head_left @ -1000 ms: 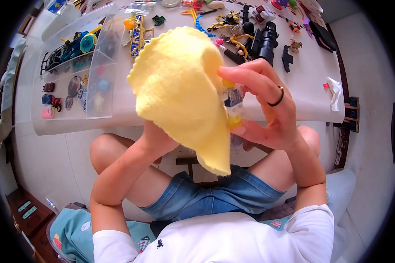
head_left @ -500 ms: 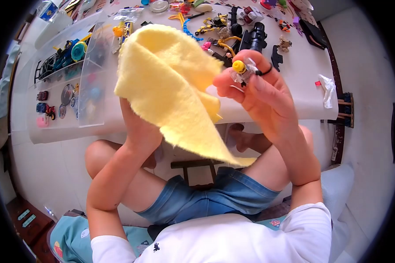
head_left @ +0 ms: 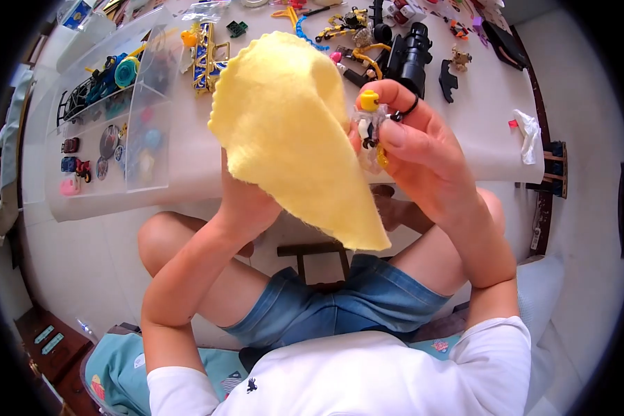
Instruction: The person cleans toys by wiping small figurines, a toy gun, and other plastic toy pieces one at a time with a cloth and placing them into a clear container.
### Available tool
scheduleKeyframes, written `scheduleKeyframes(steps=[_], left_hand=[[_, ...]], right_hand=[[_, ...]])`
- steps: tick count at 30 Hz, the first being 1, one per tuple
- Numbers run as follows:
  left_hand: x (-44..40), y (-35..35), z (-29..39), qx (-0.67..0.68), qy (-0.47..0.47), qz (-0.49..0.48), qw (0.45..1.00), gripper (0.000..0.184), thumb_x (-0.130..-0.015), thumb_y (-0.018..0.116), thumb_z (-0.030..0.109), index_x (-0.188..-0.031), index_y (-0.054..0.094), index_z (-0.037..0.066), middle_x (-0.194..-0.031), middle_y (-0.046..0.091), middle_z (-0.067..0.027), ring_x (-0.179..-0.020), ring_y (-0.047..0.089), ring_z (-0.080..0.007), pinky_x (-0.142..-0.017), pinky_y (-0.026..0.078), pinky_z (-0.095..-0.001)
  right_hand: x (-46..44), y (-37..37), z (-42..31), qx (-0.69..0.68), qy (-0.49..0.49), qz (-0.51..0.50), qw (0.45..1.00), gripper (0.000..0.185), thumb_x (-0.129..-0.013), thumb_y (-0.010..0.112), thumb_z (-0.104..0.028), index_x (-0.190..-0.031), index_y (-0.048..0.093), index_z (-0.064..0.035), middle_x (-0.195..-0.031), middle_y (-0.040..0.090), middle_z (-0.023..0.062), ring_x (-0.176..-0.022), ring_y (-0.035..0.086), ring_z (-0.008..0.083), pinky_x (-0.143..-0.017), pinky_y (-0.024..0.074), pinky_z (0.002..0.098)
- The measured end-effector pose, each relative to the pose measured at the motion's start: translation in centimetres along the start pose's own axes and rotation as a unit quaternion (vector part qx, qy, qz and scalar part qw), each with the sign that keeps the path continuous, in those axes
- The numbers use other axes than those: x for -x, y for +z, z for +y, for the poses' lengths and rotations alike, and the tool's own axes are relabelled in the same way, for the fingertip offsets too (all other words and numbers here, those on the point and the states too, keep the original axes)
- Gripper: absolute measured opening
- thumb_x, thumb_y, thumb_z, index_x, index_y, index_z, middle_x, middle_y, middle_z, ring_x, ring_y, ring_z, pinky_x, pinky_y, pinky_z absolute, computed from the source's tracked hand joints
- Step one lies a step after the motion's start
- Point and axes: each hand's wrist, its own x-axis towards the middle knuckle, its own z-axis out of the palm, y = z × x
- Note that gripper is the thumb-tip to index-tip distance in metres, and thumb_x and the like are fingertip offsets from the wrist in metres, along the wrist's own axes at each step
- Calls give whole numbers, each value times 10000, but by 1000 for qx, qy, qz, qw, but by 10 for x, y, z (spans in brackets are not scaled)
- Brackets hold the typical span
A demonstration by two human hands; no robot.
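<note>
A yellow cloth (head_left: pixel 291 132) drapes over my left hand (head_left: pixel 246 201), hiding its fingers. Its right edge comes up against a toy minifigure (head_left: pixel 369 125) with a yellow head, clear plastic parts and small black pieces. My right hand (head_left: pixel 426 145) pinches that minifigure upright between thumb and fingers, above the near edge of the table. A black ring-like band shows at the right index finger.
On the white-covered table (head_left: pixel 478 132) lie a black scope-like toy (head_left: pixel 410 59), a blue-and-gold piece (head_left: pixel 204 62) and a crumpled white wrapper (head_left: pixel 528 135). A clear divided box (head_left: pixel 149 180) with small toys stands at left.
The cloth has moved right, close against the minifigure. My right hand has turned the minifigure more upright, so its body shows. The view has shifted slightly.
</note>
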Motion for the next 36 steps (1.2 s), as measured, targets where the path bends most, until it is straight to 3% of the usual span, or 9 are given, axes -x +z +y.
scheduleKeyframes(steps=[3, 7, 10, 13, 22, 28, 31, 34, 36], left_hand=[[3, -1, 0, -3, 22, -2, 1000, 459, -677, 712, 68, -1086, 511, 26, -1051, 556, -74, -925, 554, -175, -802, 441, -308], [6, -5, 2, 7, -60, -68, 996, 506, -725, 673, 136, -1167, 444, 46, -1131, 506, -82, -1000, 516, -183, -852, 426, -325], [7, -4, -2, 13, -73, -106, 992, 509, -722, 678, 136, -1166, 446, 48, -1131, 506, -80, -996, 516, -178, -851, 427, -323], [5, -1, -8, 14, -72, -122, 990, 513, -718, 683, 135, -1166, 448, 50, -1130, 507, -78, -993, 517, -173, -850, 427, -321], [4, -7, -12, 40, -84, -147, 985, 523, -708, 698, 134, -1164, 455, 54, -1129, 509, -71, -983, 518, -157, -848, 428, -317], [1, -14, -8, 77, -96, -157, 980, 530, -701, 708, 133, -1163, 459, 58, -1128, 511, -67, -976, 520, -147, -846, 428, -313], [2, -13, -15, 66, -92, -157, 981, 533, -698, 713, 132, -1163, 462, 59, -1127, 511, -64, -973, 520, -142, -845, 429, -312], [3, -18, -19, 61, -97, -160, 981, 543, -707, 707, 141, -1176, 447, 57, -1129, 510, -65, -979, 515, -142, -848, 427, -308], [1, -22, -13, 74, -83, -174, 978, 549, -712, 704, 143, -1184, 439, 54, -1130, 509, -68, -986, 511, -145, -852, 425, -306]], right_hand=[[0, -2, 1, 62, -21, -39, 997, 300, -772, 644, -138, -1017, 496, -48, -866, 568, 17, -810, 550, 68, -727, 449, 205], [-1, -6, 1, 103, -19, -75, 992, 302, -757, 669, -136, -988, 497, -48, -837, 568, 16, -762, 553, 64, -668, 464, 193], [1, -4, -2, 122, -18, -93, 988, 388, -740, 690, -165, -1025, 454, -49, -969, 496, 5, -872, 498, 66, -759, 413, 193], [1, -7, 1, 192, -57, -115, 973, 377, -748, 678, -123, -1033, 453, -21, -978, 487, 20, -882, 493, 73, -760, 408, 200], [1, -6, 2, 226, -138, -122, 956, 339, -727, 672, -35, -1014, 500, 18, -963, 490, 56, -891, 510, 110, -768, 458, 250], [0, -9, 2, 204, -125, -141, 961, 305, -717, 665, 4, -988, 525, 23, -955, 496, 57, -866, 525, 111, -750, 461, 240], [2, -6, -2, 264, -114, -112, 951, 296, -710, 667, 13, -978, 540, 10, -950, 511, 55, -854, 534, 110, -733, 467, 234], [3, -7, -6, 385, -178, -113, 899, 303, -695, 677, 15, -971, 552, 0, -926, 532, 55, -826, 539, 111, -710, 472, 232], [3, -7, -4, 379, -187, -112, 899, 304, -688, 682, 14, -965, 558, -4, -906, 544, 52, -798, 538, 111, -697, 473, 231]])
